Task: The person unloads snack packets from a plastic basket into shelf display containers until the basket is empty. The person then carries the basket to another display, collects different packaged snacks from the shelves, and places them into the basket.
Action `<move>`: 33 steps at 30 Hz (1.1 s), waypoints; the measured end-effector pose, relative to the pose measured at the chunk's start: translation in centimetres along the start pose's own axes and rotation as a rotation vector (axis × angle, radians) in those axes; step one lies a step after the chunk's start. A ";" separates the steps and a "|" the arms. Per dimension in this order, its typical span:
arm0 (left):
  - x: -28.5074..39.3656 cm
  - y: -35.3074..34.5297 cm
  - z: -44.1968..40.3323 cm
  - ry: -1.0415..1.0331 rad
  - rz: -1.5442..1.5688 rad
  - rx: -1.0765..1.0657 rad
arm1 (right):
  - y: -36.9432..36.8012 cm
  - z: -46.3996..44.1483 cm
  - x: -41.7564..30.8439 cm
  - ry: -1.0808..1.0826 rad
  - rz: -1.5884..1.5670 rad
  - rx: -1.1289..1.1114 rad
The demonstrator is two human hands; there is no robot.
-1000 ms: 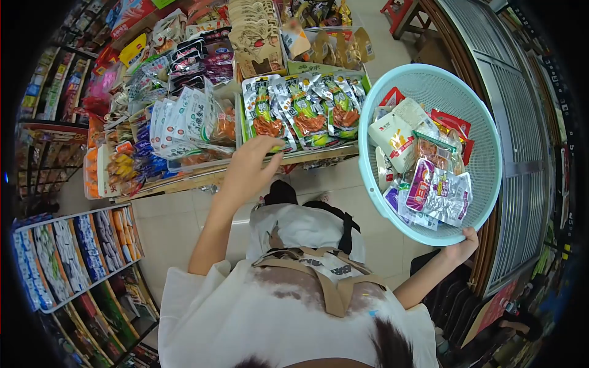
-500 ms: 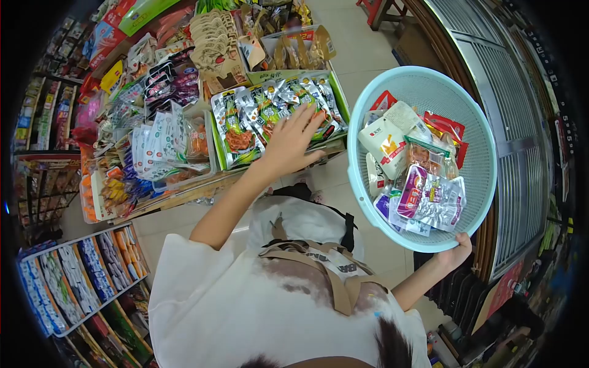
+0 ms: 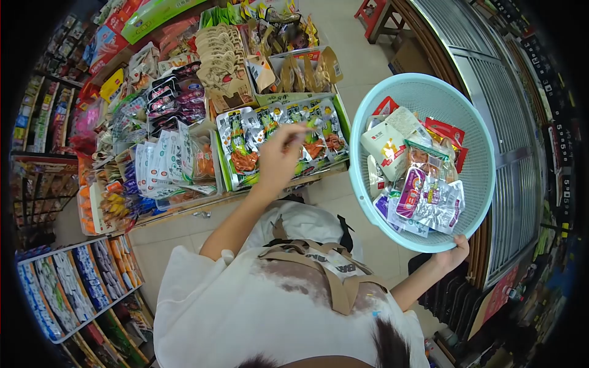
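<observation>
My left hand point(image 3: 281, 158) is over the front box of green and silver snack packets point(image 3: 242, 147), which show a reddish-brown food picture. Its fingers are bent and blurred, so whether they hold anything does not show. At the right, my right hand point(image 3: 453, 254) grips the lower rim of a light blue plastic basket point(image 3: 479, 184). Several packets lie in the basket, among them a white pouch point(image 3: 386, 145), a purple and silver pouch point(image 3: 432, 201) and red packets point(image 3: 444, 131).
White packets point(image 3: 164, 162) stand in a tub left of the green box. Behind are brown paper-like packs point(image 3: 219, 61) and gold packets point(image 3: 311, 72). A snack rack point(image 3: 80, 279) is at lower left, a red stool point(image 3: 372, 17) at the top, a slatted metal shutter point(image 3: 504, 122) at right.
My left hand first moved right over the green packets with fingers spread; now it is slightly back left, its fingers drawn in. The basket, held by my right hand, has shifted slightly left in view.
</observation>
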State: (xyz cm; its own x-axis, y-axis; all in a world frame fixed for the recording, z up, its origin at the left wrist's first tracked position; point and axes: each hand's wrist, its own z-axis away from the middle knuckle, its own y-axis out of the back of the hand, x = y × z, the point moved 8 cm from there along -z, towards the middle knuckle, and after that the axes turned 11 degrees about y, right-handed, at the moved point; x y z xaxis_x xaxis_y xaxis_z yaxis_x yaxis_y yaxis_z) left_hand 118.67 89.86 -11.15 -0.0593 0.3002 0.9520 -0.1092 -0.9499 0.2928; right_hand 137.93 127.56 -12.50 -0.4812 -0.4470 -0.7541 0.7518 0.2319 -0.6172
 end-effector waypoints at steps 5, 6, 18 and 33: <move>9.1 4.7 3.7 -0.698 0.334 0.277 | -2.7 1.0 1.0 -0.046 0.087 -0.111; 10.9 3.4 4.4 -0.780 0.142 0.127 | -3.2 1.4 1.4 -0.048 0.089 -0.117; 8.9 2.0 3.3 -0.679 -0.322 -0.329 | -4.9 3.4 8.2 -0.282 -0.015 -0.265; 2.0 15.7 -7.2 -0.318 -1.016 0.503 | -7.1 4.0 10.0 -0.277 0.116 -0.350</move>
State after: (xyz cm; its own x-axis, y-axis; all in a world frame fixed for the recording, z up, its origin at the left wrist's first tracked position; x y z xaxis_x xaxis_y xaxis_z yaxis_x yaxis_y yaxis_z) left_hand 109.66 76.20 -5.35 0.0875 0.9716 0.2197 0.4446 -0.2355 0.8642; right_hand 129.57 117.94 -14.74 -0.2282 -0.6040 -0.7636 0.5728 0.5509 -0.6070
